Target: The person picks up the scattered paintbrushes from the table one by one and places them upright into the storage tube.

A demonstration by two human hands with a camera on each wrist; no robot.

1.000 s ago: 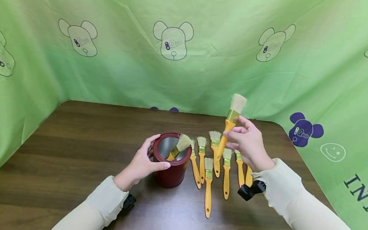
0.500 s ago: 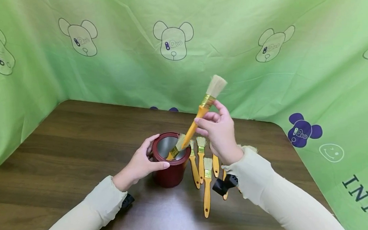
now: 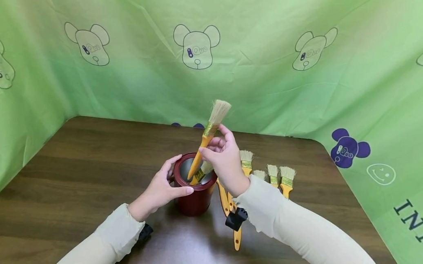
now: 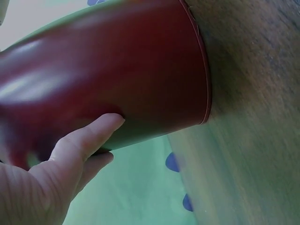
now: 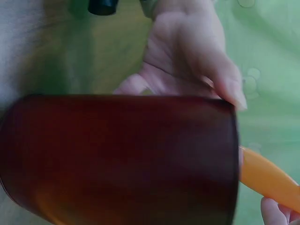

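A dark red round bucket (image 3: 194, 202) stands upright on the table. My left hand (image 3: 158, 189) grips it from the left, thumb over the near rim; in the left wrist view its fingers lie along the smooth wall. Inside leans one paintbrush (image 3: 200, 175), bristles up against the right side of the rim. Above the opening my right hand (image 3: 226, 161) pinches a second paintbrush (image 3: 204, 140) by its orange handle, pale bristles up and handle end at the mouth. In the right wrist view that orange handle (image 5: 265, 177) shows beyond the bucket's rim.
More orange-handled paintbrushes (image 3: 287, 176) lie on the brown wooden table (image 3: 99, 156) to the right of the bucket, partly hidden by the right hand and sleeve. A green printed cloth (image 3: 258, 63) hangs around the back and sides.
My right hand has moved left with the paintbrush, from over the lying brushes to above the bucket, and its handle end has come down into the mouth. My left hand stays put.
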